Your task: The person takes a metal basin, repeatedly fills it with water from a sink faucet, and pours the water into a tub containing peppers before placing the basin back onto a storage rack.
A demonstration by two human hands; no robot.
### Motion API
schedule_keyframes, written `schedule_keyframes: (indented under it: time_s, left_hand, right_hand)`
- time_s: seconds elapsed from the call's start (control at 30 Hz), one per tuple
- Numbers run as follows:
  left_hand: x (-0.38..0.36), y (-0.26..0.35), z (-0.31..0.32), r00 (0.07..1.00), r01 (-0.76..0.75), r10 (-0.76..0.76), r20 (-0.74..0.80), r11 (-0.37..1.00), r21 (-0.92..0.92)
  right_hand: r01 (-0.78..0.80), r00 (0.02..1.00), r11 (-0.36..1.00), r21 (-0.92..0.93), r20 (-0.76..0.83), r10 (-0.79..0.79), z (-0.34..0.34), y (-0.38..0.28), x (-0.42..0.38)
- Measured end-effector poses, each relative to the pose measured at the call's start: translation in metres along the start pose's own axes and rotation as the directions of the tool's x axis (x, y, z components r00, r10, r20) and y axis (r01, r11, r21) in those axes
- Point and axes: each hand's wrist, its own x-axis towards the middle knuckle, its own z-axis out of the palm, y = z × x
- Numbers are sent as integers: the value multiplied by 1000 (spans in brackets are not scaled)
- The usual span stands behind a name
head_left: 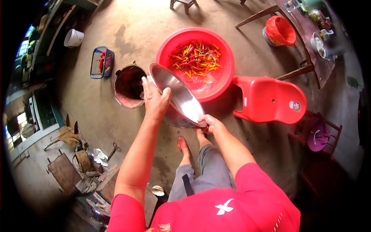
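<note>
A metal basin is tilted over the near edge of a big red plastic tub. My left hand grips the basin's left side, thumb toward the rim and fingers along the outside. At the lower right rim, my right hand is closed on the basin's edge. Inside the tub, red and yellow chili peppers float in water, which looks stirred near the basin. Just left of the basin stands a dark bucket with something dark in it.
A red plastic chair stands right of the tub. A blue-rimmed basket holds red items at the left. Farther off are a white bucket, a red-lined bucket and a wooden frame. A broom leans at lower left.
</note>
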Motion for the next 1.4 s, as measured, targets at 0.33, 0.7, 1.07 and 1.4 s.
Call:
schedule_keyframes:
  time_s: [0.33, 0.7, 1.07, 1.4]
  left_hand:
    - [-125, -67, -77, 679, 713, -682, 271, 526, -463]
    - [-300, -114, -84, 496, 707, -723, 482, 14, -707]
    - [-591, -171, -81, 225, 167, -925, 306, -273, -947]
    - [-855, -213, 43, 75, -236, -932, 353, -361, -902]
  right_hand:
    - [195, 950, 932, -306, -178, -257, 45, 25, -60]
    - [261, 965, 758, -598, 142, -221, 80, 75, -115]
    - [170, 930, 511, -842, -35, -366, 87, 160, -88]
    - [385, 881, -862, 330, 146, 449, 123, 326, -11]
